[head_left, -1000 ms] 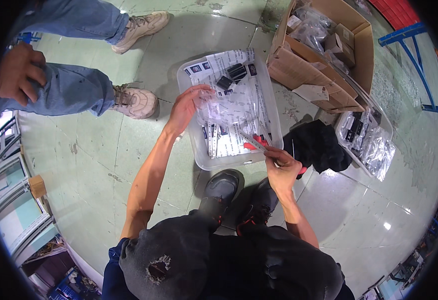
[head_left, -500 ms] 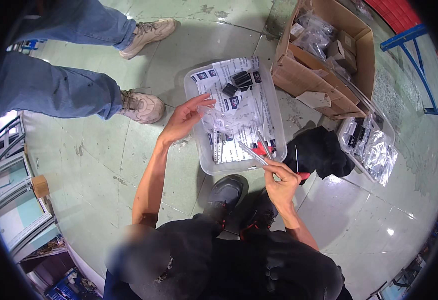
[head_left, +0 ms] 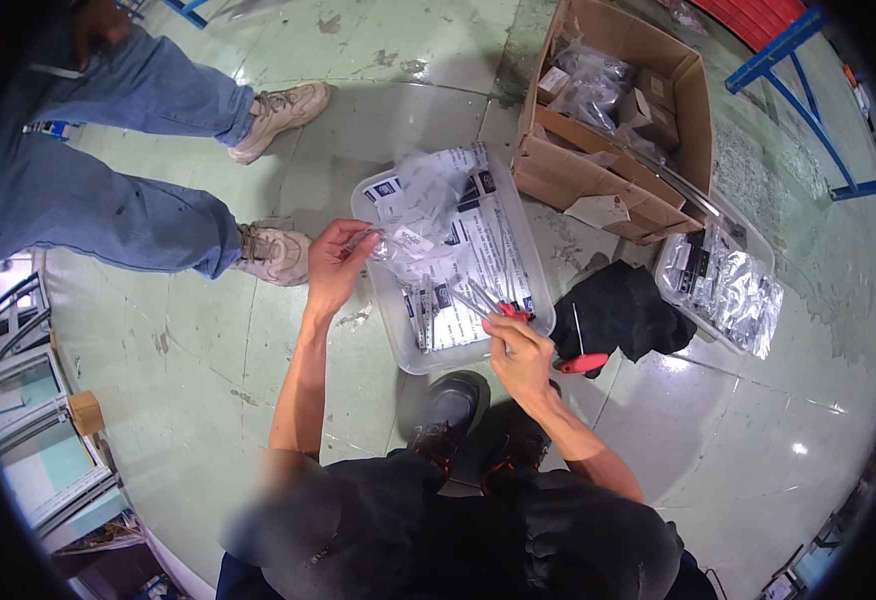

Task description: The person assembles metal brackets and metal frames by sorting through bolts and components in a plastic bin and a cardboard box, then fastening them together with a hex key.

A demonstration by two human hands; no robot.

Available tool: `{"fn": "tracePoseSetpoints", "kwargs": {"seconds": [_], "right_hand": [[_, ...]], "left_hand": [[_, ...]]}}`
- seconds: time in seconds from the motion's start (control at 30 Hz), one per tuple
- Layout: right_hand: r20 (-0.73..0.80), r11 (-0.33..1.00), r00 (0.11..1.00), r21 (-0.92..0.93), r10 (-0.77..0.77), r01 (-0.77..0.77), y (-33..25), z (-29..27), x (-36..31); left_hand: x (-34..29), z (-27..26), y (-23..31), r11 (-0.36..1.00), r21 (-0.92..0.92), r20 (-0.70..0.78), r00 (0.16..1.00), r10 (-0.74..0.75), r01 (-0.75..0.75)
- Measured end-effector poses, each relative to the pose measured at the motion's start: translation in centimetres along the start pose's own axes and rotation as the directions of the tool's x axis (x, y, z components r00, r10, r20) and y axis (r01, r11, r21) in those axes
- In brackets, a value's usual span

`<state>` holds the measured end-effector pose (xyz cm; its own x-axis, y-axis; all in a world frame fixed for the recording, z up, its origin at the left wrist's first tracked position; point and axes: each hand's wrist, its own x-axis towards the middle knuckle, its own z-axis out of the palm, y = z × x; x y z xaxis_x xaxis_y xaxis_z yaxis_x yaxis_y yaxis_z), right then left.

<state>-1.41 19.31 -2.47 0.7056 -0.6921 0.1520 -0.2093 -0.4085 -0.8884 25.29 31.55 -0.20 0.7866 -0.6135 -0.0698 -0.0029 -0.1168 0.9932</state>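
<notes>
In front of my feet a translucent plastic bin [head_left: 421, 358] stands on the floor, with printed white sheeting inside. My left hand [head_left: 334, 268] is at its left rim, fingers closed on the edge of a clear plastic bag [head_left: 420, 245] with a white label. My right hand [head_left: 521, 358] is over the bin's near right corner, shut on slim silvery metal pieces [head_left: 470, 298] pointing up and left; their exact kind is unclear. Just beyond its fingers is a red-handled tool [head_left: 513, 312]. The bag partly hides black parts [head_left: 478, 186] at the bin's far end.
Right of the bin lie black cloth [head_left: 623, 315] and a red-handled screwdriver [head_left: 583, 365]. A cardboard box [head_left: 598, 178] with bags and small boxes is beyond, beside a second bin [head_left: 748, 345] of wrapped parts. Another person's shoes [head_left: 276, 255] are at the left.
The clear bag has risen and spread over the bin's far end, covering the black parts. My right hand has moved left with the metal pieces. The whole view has shifted slightly.
</notes>
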Motion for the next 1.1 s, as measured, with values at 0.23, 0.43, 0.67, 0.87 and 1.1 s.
{"fn": "tracePoseSetpoints", "kwargs": {"seconds": [0.23,0.43,0.67,0.87,1.1], "right_hand": [[0.057,0.955,0.973,-0.188,-0.222,0.229,3.4,2.4,-0.1],[0.411,0.921,0.909,-0.324,-0.067,0.215,1.8,3.3,-0.8],[0.467,0.878,0.873,-0.466,0.14,0.108,0.1,4.4,1.4],[0.426,0.844,0.888,-0.53,0.176,0.087,0.3,5.9,2.1],[0.434,0.805,0.874,-0.586,0.217,0.091,0.7,6.1,3.2]], "left_hand": [[0.7,0.0,-0.8,0.996,0.083,0.075,0.996,-0.047,0.041],[0.8,-1.0,-0.9,0.94,-0.295,-0.051,0.98,-0.193,0.17],[0.2,-0.5,0.6,0.838,-0.498,0.081,0.974,-0.209,0.222],[-0.3,-0.2,1.1,0.783,-0.572,0.125,0.97,-0.21,0.243],[-0.5,-0.3,0.8,0.789,-0.571,0.117,0.974,-0.194,0.226]]}}
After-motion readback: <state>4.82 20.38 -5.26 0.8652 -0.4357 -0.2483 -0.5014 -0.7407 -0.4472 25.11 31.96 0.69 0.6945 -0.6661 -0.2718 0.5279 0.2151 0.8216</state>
